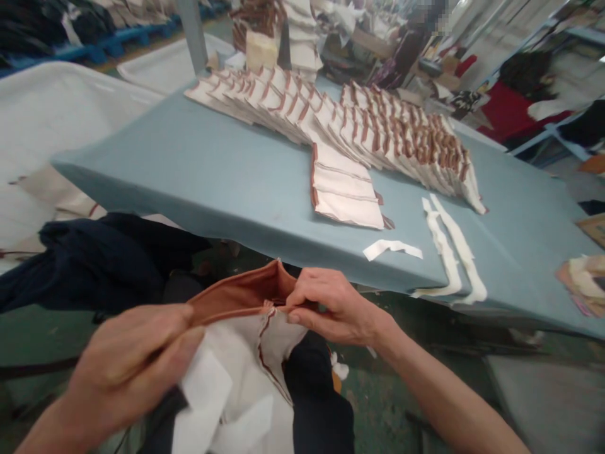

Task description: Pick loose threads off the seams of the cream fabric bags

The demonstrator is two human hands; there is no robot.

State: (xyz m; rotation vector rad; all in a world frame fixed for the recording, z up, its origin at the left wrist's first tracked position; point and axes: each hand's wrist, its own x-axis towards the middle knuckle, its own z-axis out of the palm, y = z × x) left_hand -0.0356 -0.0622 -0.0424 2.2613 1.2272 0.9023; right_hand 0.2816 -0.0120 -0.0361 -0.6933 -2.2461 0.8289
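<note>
Over my lap lies a cream fabric piece (241, 353) with a brown inner side (236, 287) and a dark red seam running down it. My left hand (142, 353) pinches its upper edge on the left, thumb on the near side. On the right, my right hand (326, 306) has thumb and fingers closed on the same edge, close to the seam. The opening between both hands gapes and shows the brown cloth. White strips (205, 394) hang below my left hand; whether that hand also holds them is unclear.
A blue-covered table (155, 145) stands ahead, with long rows of folded cream-and-brown pieces (293, 104). One folded piece (347, 186) lies nearer, beside white strips (447, 246). White bins (42, 120) and dark cloth (94, 258) are at left.
</note>
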